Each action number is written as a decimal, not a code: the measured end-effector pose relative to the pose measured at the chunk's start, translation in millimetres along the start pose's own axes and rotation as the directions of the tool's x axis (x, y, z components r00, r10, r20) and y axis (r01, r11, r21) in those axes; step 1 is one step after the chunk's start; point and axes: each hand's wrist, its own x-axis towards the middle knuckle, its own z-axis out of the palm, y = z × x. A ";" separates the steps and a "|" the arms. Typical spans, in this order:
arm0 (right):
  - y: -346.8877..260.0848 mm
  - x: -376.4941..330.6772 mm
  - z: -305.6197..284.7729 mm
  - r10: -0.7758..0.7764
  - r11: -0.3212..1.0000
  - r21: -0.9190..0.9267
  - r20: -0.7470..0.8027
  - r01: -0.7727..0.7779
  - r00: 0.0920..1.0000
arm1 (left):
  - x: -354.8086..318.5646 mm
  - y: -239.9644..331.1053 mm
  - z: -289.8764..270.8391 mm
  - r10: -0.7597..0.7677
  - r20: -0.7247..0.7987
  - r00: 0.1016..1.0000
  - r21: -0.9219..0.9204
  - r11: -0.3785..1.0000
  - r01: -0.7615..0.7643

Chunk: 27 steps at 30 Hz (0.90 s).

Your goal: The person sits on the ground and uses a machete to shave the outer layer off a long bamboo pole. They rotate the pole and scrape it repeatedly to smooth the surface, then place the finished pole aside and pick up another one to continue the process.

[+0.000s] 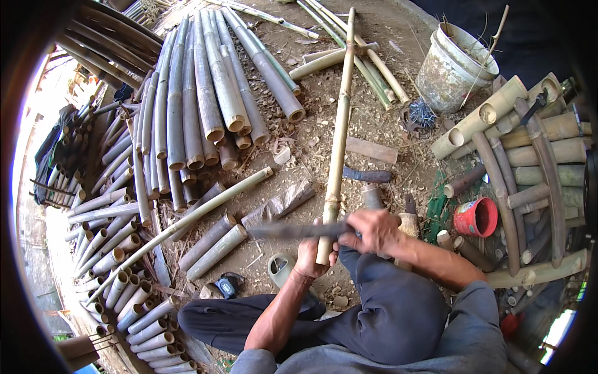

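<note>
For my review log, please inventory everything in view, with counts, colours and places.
Held bamboo pole: one, yellowish tan, centre
Long-bladed knife: one, dark, blurred, across the pole's lower part
Thick bamboo poles: many, grey-brown, upper left
Short bamboo tubes: many, brown and tan, lower left
Slender bamboo pole: one, pale, slanting left of centre
Large bucket: one, dirty white, upper right
Bristly bundle: one, blue, below that bucket
Small bucket: one, red, right
Bamboo pile: many pieces, tan, brown and greenish, right edge
Wood chips: many, pale, over the ground
Left hand: one, bare, around the held pole
Right hand: one, bare, gripping the knife
Legs: two, dark trousers, bottom centre
</note>
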 end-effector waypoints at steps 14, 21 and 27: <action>-26.0 -4.8 -11.1 -0.139 0.989 0.068 0.106 0.132 0.985 | -14.2 2.2 3.2 0.004 -0.071 0.997 0.007 1.000 -0.003; -29.5 -4.8 -19.0 -0.087 0.996 0.048 0.176 0.080 0.980 | -13.2 8.5 19.7 -0.041 -0.116 0.992 -0.149 0.988 0.023; -15.1 -0.9 -24.5 0.066 0.996 -0.074 0.236 -0.050 0.970 | -4.8 5.9 12.1 0.071 0.005 0.997 -0.029 0.997 -0.071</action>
